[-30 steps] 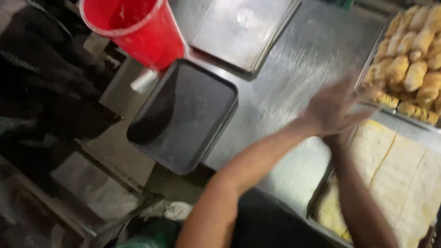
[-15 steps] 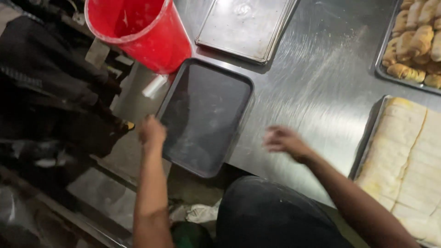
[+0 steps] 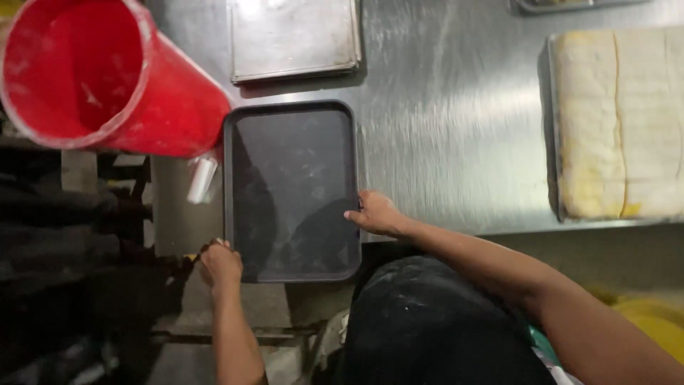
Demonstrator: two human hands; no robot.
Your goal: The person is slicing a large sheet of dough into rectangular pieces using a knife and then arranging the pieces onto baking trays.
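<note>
Both hands, left hand [image 3: 219,264] and right hand [image 3: 376,214], now grip dark tray [image 3: 292,185].

table: steel top [image 3: 456,142], glare | left: dark shelving [image 3: 64,235], perhaps | light: overhead

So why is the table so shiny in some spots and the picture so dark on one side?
Head view: overhead light glares off the steel table and the silver tray; the left edge beside the red bucket sinks into shadow; the dark tray reflects dimly; the left hand and right hand look fairly sharp.
</note>
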